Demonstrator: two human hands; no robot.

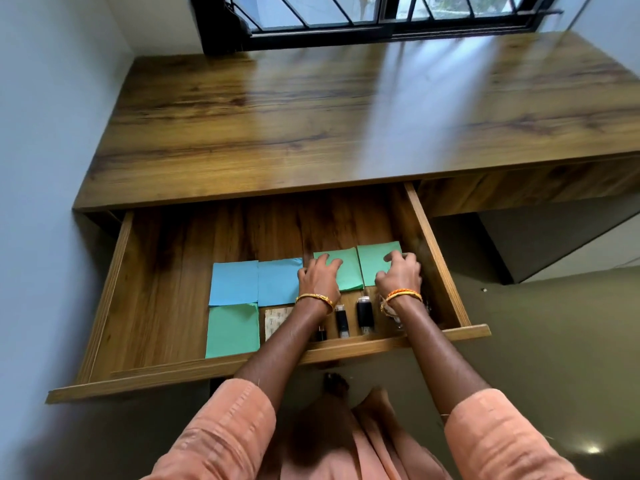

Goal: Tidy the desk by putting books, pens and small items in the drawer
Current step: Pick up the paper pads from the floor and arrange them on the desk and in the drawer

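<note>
Drawer (437,258) open, both hands inside.

open drawer (434,258) holds paper squares (233,284) and usb sticks (365,315).

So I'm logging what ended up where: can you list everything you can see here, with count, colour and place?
Blue paper squares: two, light blue, side by side in the drawer's middle.
Green paper squares: three, green; one at the front under the blue ones, two at the right under the hands.
USB sticks: at least two, black, front right of the drawer; a third small black item is partly hidden.
Patterned packet: one, beige, front, partly under the left forearm.
Drawer: one, wooden, pulled open.
Desk: one, wooden, under the window.
Window: one, black frame with bars, at the top.
Left hand: on a green square, bangle at the wrist.
Right hand: on the rightmost green square, bangle at the wrist.
</note>
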